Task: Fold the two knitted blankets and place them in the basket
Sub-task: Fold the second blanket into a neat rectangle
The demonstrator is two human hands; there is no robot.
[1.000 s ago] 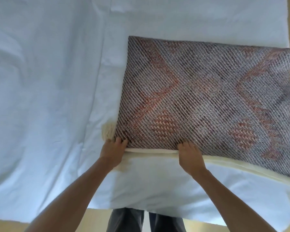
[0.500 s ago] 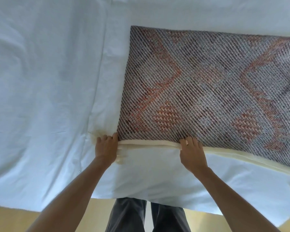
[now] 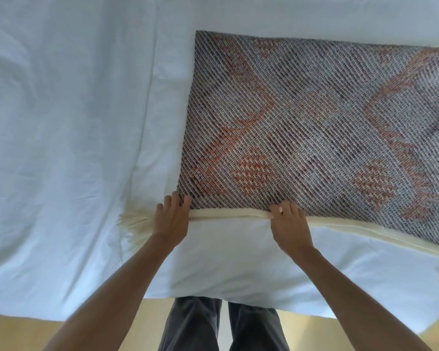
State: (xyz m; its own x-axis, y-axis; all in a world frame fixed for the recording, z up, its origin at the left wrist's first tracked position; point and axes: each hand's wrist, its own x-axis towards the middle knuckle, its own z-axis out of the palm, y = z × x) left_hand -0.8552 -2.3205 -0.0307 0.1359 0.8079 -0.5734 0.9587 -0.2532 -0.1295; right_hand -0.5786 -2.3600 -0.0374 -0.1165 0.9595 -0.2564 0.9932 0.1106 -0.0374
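A knitted blanket (image 3: 314, 127) with a grey and red pattern lies flat on the right half of the bed. A cream layer (image 3: 228, 213) runs along its near edge, and a cream fringe (image 3: 134, 219) sticks out at the near left corner. Whether the cream layer belongs to the same blanket, I cannot tell. My left hand (image 3: 171, 219) holds the near left corner, fingers on top of the patterned side. My right hand (image 3: 289, 224) grips the near edge about a forearm's length to the right, fingers curled over the cream rim. No basket is in view.
A pale blue-white sheet (image 3: 69, 127) covers the bed, wrinkled on the left half. The bed's near edge (image 3: 200, 295) runs just in front of my legs (image 3: 195, 325), with tan floor (image 3: 23, 330) below it.
Both hands stay at the blanket's near edge. My left hand slid slightly left, then back onto the corner, and more of the cream fringe shows beside it.
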